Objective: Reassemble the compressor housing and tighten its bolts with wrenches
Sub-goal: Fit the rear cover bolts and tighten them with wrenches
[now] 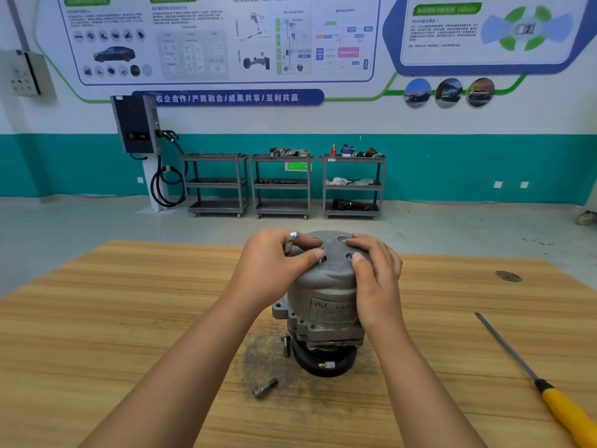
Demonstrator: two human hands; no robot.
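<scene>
Two hands on top of the compressor, both forearms reaching in from the near edge. The unit stands upright at mid-table, black pulley end down on a dark smudge in the wood.

Left hand: knuckles up, fingers curled in at the far-left of the grey end cover. It pinches a bolt. Only the shiny head shows between the fingers, and the shank is hidden. The thumb tip lies beside a hole in the cover top.

Right hand: laid over the cover's right shoulder, palm against the side. The fingers are loosely bent across the top, the thumb points up to the near-right hole. It rests and presses and grasps nothing.

The holes under the fingers are partly covered, so I cannot tell whether any is filled. The label on the body is unreadable.

One loose bolt lies on the table near-left of the compressor. Another short bolt stands just beside the pulley's left edge. A yellow-handled screwdriver lies well apart at right, its handle cut off by the frame corner.

Far side: three grey carts by the wall, their contents too small to name.
</scene>
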